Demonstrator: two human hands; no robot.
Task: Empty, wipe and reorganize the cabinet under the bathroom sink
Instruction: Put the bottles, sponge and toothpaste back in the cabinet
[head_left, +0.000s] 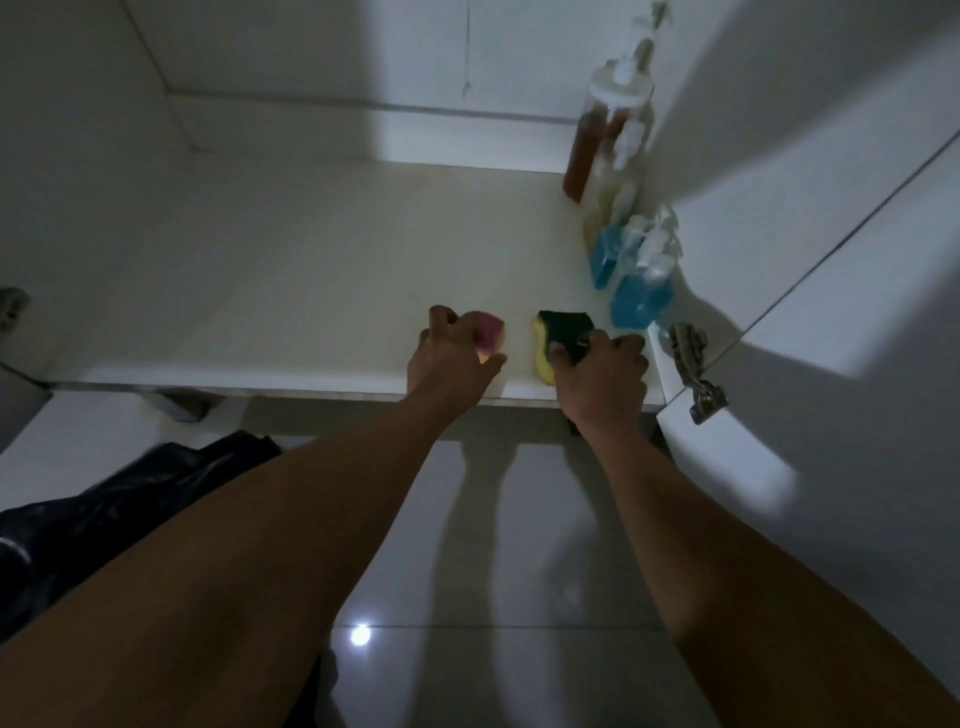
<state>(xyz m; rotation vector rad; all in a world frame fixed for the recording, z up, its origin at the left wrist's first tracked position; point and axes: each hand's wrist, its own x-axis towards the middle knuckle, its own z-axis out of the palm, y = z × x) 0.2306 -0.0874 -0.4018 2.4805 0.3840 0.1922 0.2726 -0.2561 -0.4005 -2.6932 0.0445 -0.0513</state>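
Observation:
The white cabinet floor (311, 270) lies open in front of me. My left hand (452, 358) grips a pink sponge (491, 332) near the front edge of the shelf. Just to its right, my right hand (602, 374) holds a yellow sponge with a dark green scouring side (561, 332), which rests on the shelf. Along the right wall stand pump bottles: two with blue liquid (639, 301) in front, a pale one behind them, and a brown one (592, 150) at the back.
The open cabinet door (831, 415) stands at the right with a metal hinge (698, 374) close to my right hand. Another hinge (10, 306) shows at the left edge. Dark cloth (104, 504) lies on the glossy tiled floor (493, 571) at the lower left.

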